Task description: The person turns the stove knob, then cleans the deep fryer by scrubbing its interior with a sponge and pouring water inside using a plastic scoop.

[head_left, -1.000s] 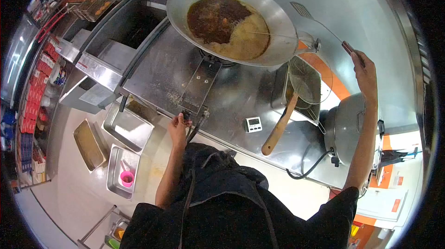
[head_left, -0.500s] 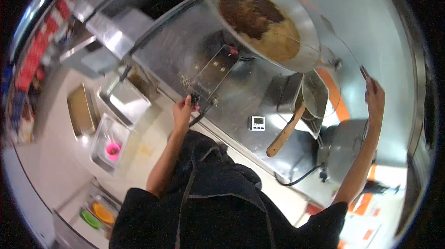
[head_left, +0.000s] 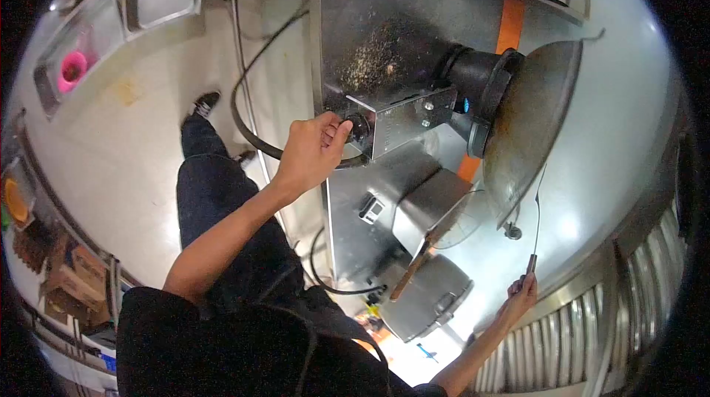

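My left hand (head_left: 314,146) is closed around a dark round knob (head_left: 359,128) on the front of the metal box of a gas burner (head_left: 410,117). A large wok (head_left: 529,123) sits on the burner's black ring; I see its outer side, and its contents are hidden. Off to the right, my right hand (head_left: 521,292) grips the dark handle of a long thin spatula (head_left: 538,212). The spatula's head is hidden by the wok.
A small timer (head_left: 371,208) and a metal container (head_left: 433,205) with a wooden-handled strainer (head_left: 409,275) stand beside the burner. A lidded pot (head_left: 425,297) is nearby. A black hose (head_left: 240,94) loops past the counter's edge. Metal trays (head_left: 81,46) lie at upper left.
The view has turned and tilted, so the wok now shows from its side instead of from above. My left hand is on the burner knob; my right hand still holds the spatula.
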